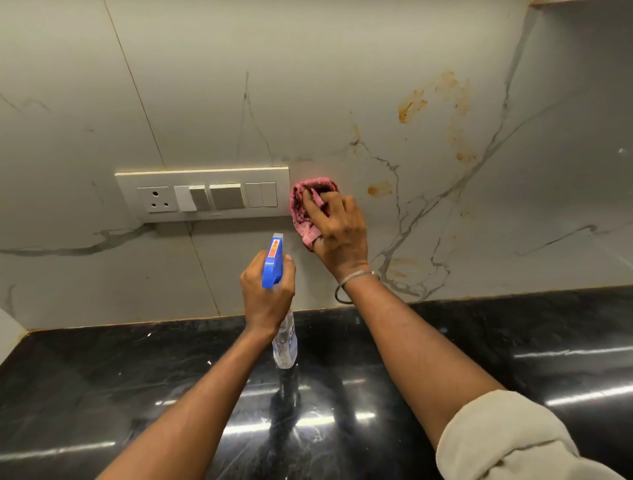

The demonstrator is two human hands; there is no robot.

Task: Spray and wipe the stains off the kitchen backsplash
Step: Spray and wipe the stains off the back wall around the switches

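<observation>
The white marble backsplash (pixel 342 102) carries orange-brown stains (pixel 411 106) at the upper right, a smaller spot (pixel 379 188) near the middle and faint ones low down (pixel 404 265). My right hand (pixel 337 229) presses a bunched pink cloth (pixel 306 205) against the wall, just right of the switch plate. My left hand (pixel 267 291) grips a clear spray bottle (pixel 285 342) by its blue trigger head (pixel 273 260), nozzle pointing at the wall below the cloth.
A white switch and socket panel (pixel 205 193) is mounted on the wall left of the cloth. A glossy black stone countertop (pixel 513 342) runs below the backsplash. A shelf or cabinet edge (pixel 555 2) shows at the top right.
</observation>
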